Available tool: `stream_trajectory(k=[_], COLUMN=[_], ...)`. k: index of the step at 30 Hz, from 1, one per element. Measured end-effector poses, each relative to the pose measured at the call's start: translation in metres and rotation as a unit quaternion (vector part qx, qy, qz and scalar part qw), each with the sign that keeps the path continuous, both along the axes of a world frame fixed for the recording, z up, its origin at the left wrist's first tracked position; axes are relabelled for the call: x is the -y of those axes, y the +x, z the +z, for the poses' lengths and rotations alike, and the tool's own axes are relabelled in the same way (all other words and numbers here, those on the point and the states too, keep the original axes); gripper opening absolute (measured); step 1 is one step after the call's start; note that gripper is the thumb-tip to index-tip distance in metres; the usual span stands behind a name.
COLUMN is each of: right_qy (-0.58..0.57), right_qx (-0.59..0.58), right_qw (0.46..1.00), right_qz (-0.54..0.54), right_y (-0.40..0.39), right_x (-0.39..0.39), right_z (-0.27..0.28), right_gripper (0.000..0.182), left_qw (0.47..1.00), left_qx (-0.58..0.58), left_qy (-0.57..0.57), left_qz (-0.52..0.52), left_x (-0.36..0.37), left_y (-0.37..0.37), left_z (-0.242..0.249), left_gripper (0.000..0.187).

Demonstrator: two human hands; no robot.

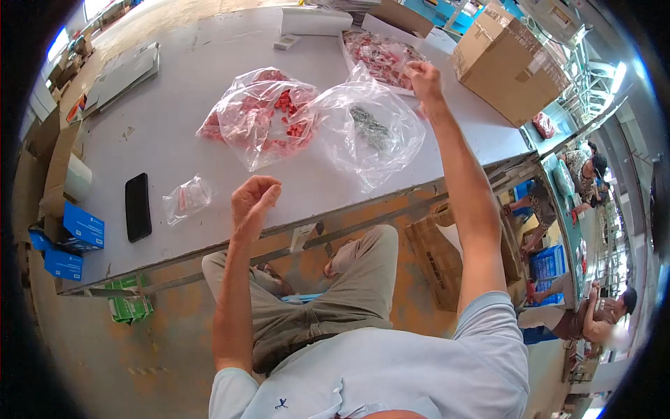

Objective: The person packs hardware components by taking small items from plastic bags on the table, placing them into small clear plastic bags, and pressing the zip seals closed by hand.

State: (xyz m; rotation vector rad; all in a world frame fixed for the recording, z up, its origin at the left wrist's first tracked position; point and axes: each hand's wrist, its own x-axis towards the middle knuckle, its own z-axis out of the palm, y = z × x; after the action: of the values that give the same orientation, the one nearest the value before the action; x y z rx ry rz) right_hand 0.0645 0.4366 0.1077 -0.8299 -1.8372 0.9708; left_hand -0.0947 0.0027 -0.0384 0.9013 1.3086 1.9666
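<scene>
My left hand [254, 202] is closed near the table's front edge, its fingers curled and their contents hidden; a small clear bag [187, 199] with reddish contents lies to its left. My right hand [423, 78] is pinched closed at the near right side of a box of small red-and-clear packets [380, 56]; what its fingertips hold is too small to make out. Between the hands, a clear bag of red pieces [262, 119] lies beside an open clear bag holding dark, thin pieces [368, 129].
On the grey table [178, 91] lie a black phone [138, 207] and flat grey boards [122, 77]. A cardboard box [509, 63] stands at the right. Blue boxes [82, 227] sit at the left edge. Other people [604, 314] are at the far right.
</scene>
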Motion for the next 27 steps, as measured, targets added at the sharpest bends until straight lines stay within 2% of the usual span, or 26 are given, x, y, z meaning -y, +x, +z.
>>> stream_trajectory(k=[2,4,6,8,10,11,13,14,16,17,18,20,21,23,27], right_qy=[0.014,0.165,0.144,0.085,0.038,0.029,0.039,0.038,0.08,0.09,0.09,0.11,0.111,0.124,0.173], right_qx=[-0.033,-0.037,0.016,0.043,0.098,0.093,0.122,0.121,0.125,0.124,0.123,0.185,0.185,0.284,0.291], right_qw=[0.999,0.982,0.981,0.98,0.964,0.958,0.944,0.941,0.916,0.915,0.914,0.925,0.923,0.912,0.897], right_qz=[0.013,0.087,0.129,0.175,0.243,0.27,0.305,0.315,0.373,0.372,0.375,0.314,0.319,0.268,0.285], right_y=[0.003,0.01,0.009,-0.005,-0.022,-0.035,-0.051,-0.063,-0.09,-0.102,-0.113,-0.135,-0.148,-0.17,-0.186], right_x=[0.054,0.108,0.168,0.222,0.255,0.273,0.296,0.304,0.328,0.334,0.34,0.349,0.351,0.356,0.368], right_z=[0.003,-0.005,-0.015,-0.03,-0.054,-0.065,-0.084,-0.089,-0.1,-0.107,-0.108,-0.109,-0.11,-0.113,-0.12], right_gripper=[0.011,0.011,0.012,0.012,0.011,0.011,0.01,0.01,0.011,0.013,0.013,0.02,0.02,0.026,0.028], left_qw=[1.0,0.999,0.989,0.945,0.945,0.941,0.883,0.882,0.808,0.807,0.787,0.743,0.741,0.701,0.674], left_qx=[-0.003,-0.036,-0.129,-0.305,-0.304,-0.305,-0.44,-0.441,-0.53,-0.53,-0.548,-0.58,-0.579,-0.614,-0.627], left_qy=[-0.005,-0.026,-0.033,-0.042,-0.006,-0.025,0.004,-0.004,-0.017,-0.019,-0.047,-0.104,-0.108,-0.18,-0.242], left_qz=[0.014,0.025,0.061,0.111,0.123,0.145,0.16,0.168,0.257,0.259,0.279,0.317,0.321,0.315,0.306], left_x=[0.001,-0.001,-0.005,0.003,0.016,0.032,0.058,0.07,0.108,0.12,0.132,0.146,0.149,0.155,0.152], left_y=[0.004,0.008,0.009,0.014,0.026,0.027,0.029,0.02,0.002,-0.009,-0.022,-0.043,-0.049,-0.058,-0.061], left_z=[0.001,0.004,-0.008,0.006,0.009,0.011,0.016,0.014,0.009,0.008,0.008,0.007,0.007,0.007,-0.001], left_gripper=[0.01,0.009,0.007,0.01,0.011,0.011,0.011,0.011,0.011,0.011,0.014,0.021,0.021,0.027,0.036])
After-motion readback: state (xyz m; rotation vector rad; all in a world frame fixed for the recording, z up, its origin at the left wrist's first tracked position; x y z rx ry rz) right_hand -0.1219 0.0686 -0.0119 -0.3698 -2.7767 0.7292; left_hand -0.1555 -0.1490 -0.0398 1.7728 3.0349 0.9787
